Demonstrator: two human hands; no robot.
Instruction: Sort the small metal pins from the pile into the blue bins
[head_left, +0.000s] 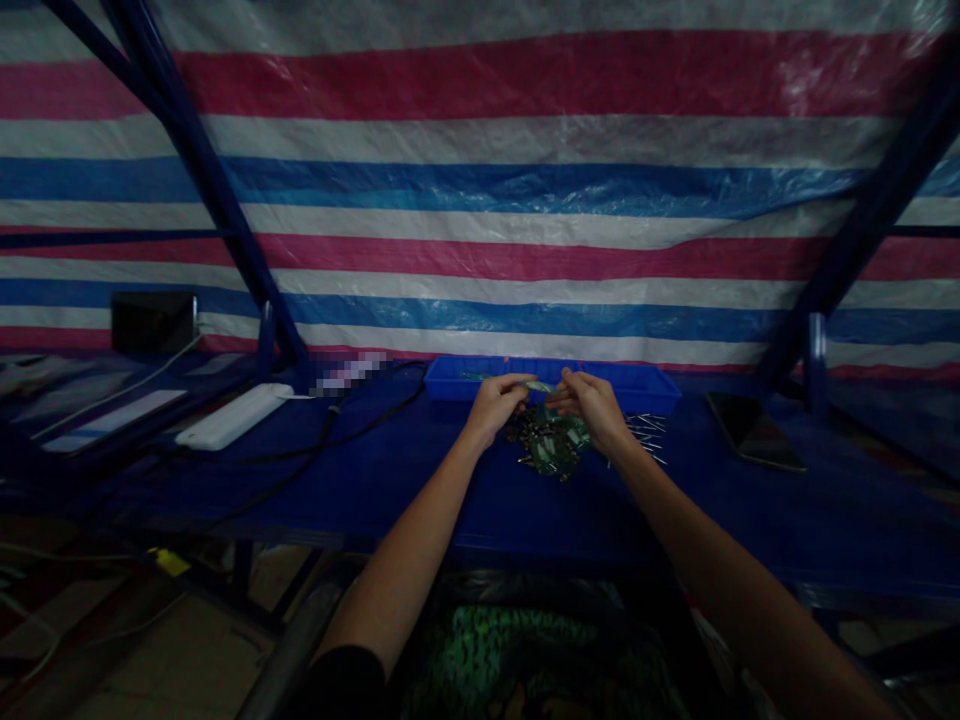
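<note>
My left hand is closed in a pinch on a small pale-green piece, too dim to name exactly. The piece's right end reaches the fingers of my right hand, which are bent and pressed together; what they grip is hidden. Below both hands a loose pile of small green, board-like pieces with dark and brassy bits lies on the blue table. Several thin metal pins are scattered just right of it. Behind my hands stands a blue divided tray, with a few small pieces in its left part.
A phone lies at the right. On the left are a white power strip, black cables and a dark screen propped up. Slanted blue posts flank the space before a striped tarp.
</note>
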